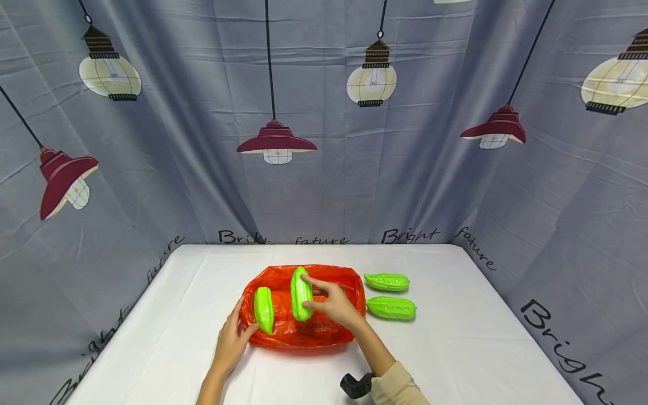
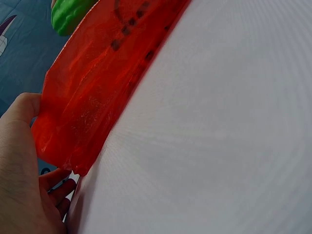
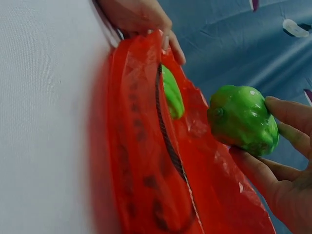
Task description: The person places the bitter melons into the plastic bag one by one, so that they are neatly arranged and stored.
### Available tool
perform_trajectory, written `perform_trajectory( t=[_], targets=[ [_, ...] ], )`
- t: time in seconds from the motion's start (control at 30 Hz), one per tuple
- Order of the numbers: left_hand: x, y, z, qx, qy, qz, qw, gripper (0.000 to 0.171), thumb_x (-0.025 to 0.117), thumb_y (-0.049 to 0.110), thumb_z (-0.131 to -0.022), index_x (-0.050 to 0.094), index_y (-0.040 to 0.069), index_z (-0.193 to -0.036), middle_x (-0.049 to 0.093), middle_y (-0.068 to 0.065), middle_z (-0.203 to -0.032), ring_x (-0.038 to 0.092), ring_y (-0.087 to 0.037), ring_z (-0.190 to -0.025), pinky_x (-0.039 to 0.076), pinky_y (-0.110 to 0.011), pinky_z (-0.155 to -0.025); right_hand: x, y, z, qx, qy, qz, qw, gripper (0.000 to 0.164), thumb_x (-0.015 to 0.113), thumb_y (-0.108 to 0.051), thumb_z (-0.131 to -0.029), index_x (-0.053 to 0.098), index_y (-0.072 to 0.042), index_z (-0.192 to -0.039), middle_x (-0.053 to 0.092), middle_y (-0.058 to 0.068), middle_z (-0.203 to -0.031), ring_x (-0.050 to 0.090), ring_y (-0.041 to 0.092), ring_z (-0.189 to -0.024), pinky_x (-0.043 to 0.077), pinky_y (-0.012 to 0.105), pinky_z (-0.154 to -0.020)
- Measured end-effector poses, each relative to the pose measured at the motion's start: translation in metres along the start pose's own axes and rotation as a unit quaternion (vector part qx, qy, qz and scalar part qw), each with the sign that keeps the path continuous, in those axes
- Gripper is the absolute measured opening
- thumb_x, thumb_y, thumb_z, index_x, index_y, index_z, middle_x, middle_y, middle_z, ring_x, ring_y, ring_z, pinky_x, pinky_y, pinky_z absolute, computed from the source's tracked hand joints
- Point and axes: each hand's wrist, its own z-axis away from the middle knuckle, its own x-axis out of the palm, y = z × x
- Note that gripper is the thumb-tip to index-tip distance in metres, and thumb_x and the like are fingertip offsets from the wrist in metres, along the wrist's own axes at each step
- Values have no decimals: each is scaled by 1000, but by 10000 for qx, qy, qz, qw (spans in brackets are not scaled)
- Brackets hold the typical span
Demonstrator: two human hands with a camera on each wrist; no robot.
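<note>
A red plastic bag lies spread open on the white table. My left hand holds its left edge, thumb over the rim and the other fingers along the outside. Between thumb and fingertips of my right hand is a ridged green bitter melon, above the bag's opening. The right wrist view shows that melon end-on, pinched from its sides. A second bitter melon rests inside the bag at the left, close to my left thumb.
Two more bitter melons, a far one and a nearer one, lie on the table right of the bag. A black device sits at the right wrist. A grey-blue curtain with printed lamps hangs around the table.
</note>
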Motion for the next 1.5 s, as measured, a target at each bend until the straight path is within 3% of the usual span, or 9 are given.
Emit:
perform_trajectory(
  t=[0.3,0.6,0.87,1.13,1.3,1.5],
  targets=[
    [0,0,0,13,-16,58,10000,73,68,22,-83,30,13,-145,43,-26,-134,40,-43,-120,34,-58,-95,13,13,-8,68,-69,31,9999,60,72,-16,-80,49,-19,-135,48,9,-134,56,31,-107,51,26,-77],
    [0,0,0,84,51,-25,9999,73,68,22,-83,31,12,-144,44,-27,-132,42,-44,-118,33,-59,-93,26,14,-18,-5,-245,34,9997,60,70,-12,-81,47,-11,-136,45,10,-138,54,35,-108,51,28,-78],
    [-1,-1,0,109,4,-97,9999,72,67,23,-84,30,12,-144,44,-27,-132,42,-44,-119,32,-59,-94,34,-13,-15,137,-368,-98,9992,57,68,-2,-81,47,0,-133,45,19,-135,55,40,-104,52,26,-73],
    [-1,-1,1,111,4,-127,9999,72,67,23,-84,31,12,-144,45,-26,-132,43,-44,-118,33,-58,-93,45,15,-21,210,-299,66,9993,56,70,-4,-80,51,-5,-132,48,16,-134,58,36,-102,53,27,-72],
    [-1,-2,1,121,29,-63,9999,73,68,22,-83,31,12,-144,45,-26,-132,43,-43,-119,34,-58,-94,44,-1,-16,158,-423,5,9990,54,68,0,-80,49,3,-131,47,24,-131,57,41,-101,53,26,-71],
    [0,-1,0,95,33,8,9999,73,69,21,-82,31,13,-144,44,-25,-133,42,-41,-120,34,-56,-95,45,4,-17,202,-456,-74,9987,54,68,1,-80,48,5,-131,47,25,-130,57,41,-101,53,26,-71]
  ],
)
